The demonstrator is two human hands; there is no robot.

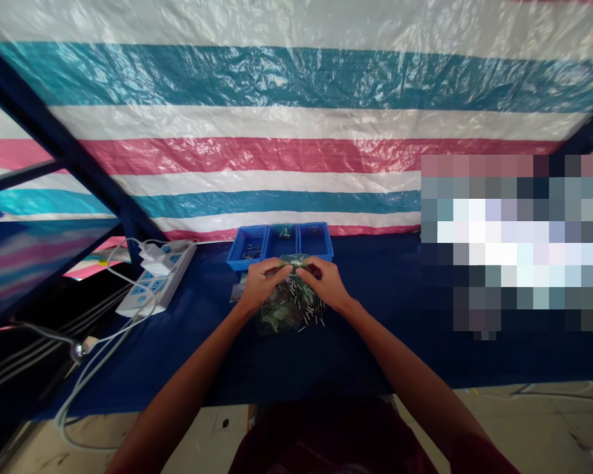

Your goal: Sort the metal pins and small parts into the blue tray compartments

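My left hand point(264, 282) and my right hand point(326, 282) meet at a small clear plastic bag point(294, 261), each pinching one side of it between thumb and fingers. Below them on the dark blue table lies a pile of thin metal pins point(309, 308), with clear greenish plastic bags point(277, 317) at its left. Just behind my hands stands a blue tray point(330, 245) with three compartments. A few metal pieces lie in its left compartment and a small greenish bag in the middle one.
A white power strip point(167, 293) with plugs and loose white cables point(109, 342) lies on the table point(380, 289) at the left. A striped plastic sheet point(277, 118) hangs behind. The right side is pixelated.
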